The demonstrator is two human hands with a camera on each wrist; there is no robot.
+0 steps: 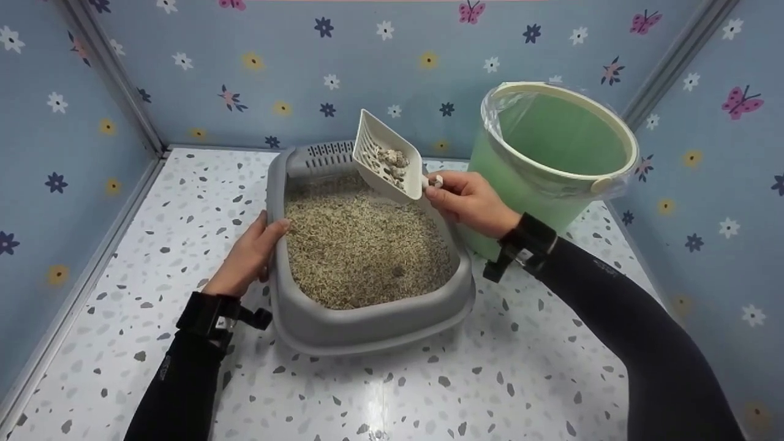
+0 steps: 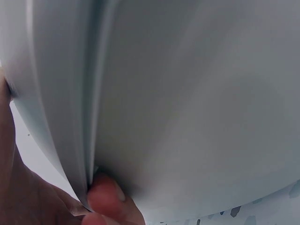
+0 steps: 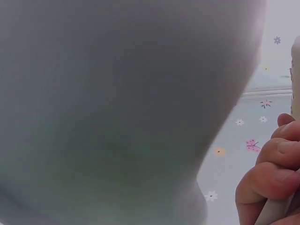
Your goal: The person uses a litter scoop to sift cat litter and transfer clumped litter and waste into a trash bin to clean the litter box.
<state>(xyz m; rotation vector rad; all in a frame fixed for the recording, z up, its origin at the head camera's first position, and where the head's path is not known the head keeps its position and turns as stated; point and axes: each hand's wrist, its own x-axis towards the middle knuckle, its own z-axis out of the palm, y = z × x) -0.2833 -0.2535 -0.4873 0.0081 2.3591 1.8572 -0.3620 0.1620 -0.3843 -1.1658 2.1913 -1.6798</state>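
A grey litter box (image 1: pixel 367 327) holds beige cat litter (image 1: pixel 361 245), with a small dark patch near the front. My left hand (image 1: pixel 248 251) grips its left rim, thumb on top; in the left wrist view fingers (image 2: pixel 110 194) curl beneath the rim, against the outer wall. Above the box's back right part, my right hand (image 1: pixel 471 199) holds a white litter scoop (image 1: pixel 411 164) by its handle. Pale clumps (image 1: pixel 393 159) and bits of litter lie in the scoop. The right wrist view shows curled fingers (image 3: pixel 267 180) around the handle (image 3: pixel 274 211).
Close to the box's right side stands a green bin (image 1: pixel 520 196), lined with a clear plastic bag (image 1: pixel 493 113) folded over its cream rim. Blue flowered panels (image 1: pixel 202 73) wall in the speckled white surface (image 1: pixel 380 392) at the back and both sides.
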